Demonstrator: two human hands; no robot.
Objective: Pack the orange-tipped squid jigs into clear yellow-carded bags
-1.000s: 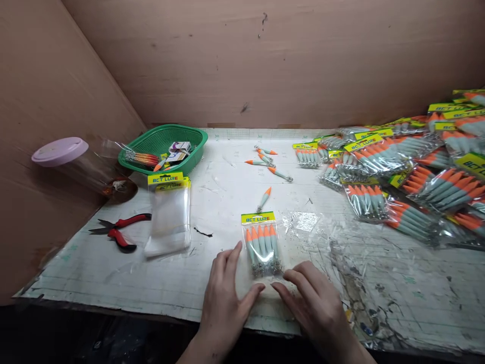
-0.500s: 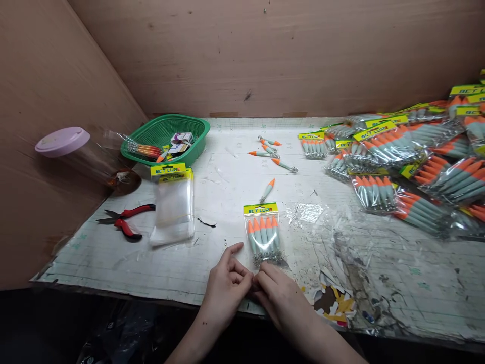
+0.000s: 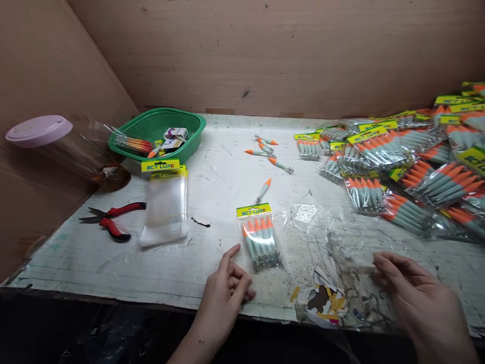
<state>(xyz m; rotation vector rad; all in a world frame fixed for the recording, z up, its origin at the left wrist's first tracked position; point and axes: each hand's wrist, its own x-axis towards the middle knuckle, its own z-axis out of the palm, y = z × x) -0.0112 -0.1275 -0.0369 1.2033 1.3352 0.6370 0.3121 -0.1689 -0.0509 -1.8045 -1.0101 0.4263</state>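
A clear pack of orange-and-grey fishing lures lies face up, its yellow BCT LURE header pointing away from me and its hooks towards me. Just below and left of it, my left hand rests near the table edge, index finger stretched out, the others loosely bent, holding nothing I can see. My right hand is well to the right, thumb and forefinger pinched. Whatever is in that pinch is too faint and blurred to name. A single loose lure lies just beyond the pack.
Several loose lures lie farther back. Filled packs are heaped on the right. At left are empty header bags, red-handled pliers, a green basket and a lidded clear container. The tabletop is torn near the front edge.
My right hand has left the pack's lower end and swung far to the right, still pinching. My left hand stays beside the pack. The view has shifted slightly.
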